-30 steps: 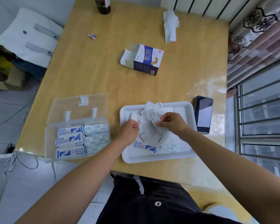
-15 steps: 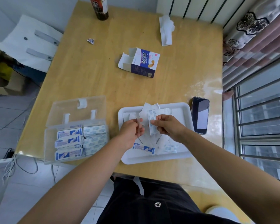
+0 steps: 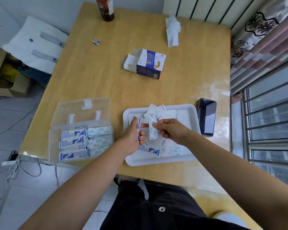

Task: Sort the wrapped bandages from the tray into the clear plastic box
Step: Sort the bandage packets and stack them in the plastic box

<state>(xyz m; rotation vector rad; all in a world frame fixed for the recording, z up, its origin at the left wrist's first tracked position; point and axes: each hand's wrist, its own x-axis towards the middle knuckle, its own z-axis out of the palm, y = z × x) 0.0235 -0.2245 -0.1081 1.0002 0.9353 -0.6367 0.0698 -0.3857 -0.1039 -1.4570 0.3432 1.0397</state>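
Over tray (image 3: 156, 161), pinching wrapped bandage (image 3: 152, 132) with right hand (image 3: 171, 131), gripping probably a second bandage (image 3: 138, 127) in left hand (image 3: 131, 138); light, floppy, slick, best pinched near one end

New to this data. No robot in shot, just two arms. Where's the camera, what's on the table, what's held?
No machine here: a person works bare-handed, and the one camera sits on their head, looking down at a wooden table. Near them lies a white tray with a loose pile of wrapped bandages. Left of it stands a clear box, lid open, holding rows of bandages. A phone lies by the tray's right edge; farther off are an opened carton, a tissue, a bottle and a paper scrap. The left hand grips one bandage; the right hand pinches a second bandage between its fingers, both above the tray.
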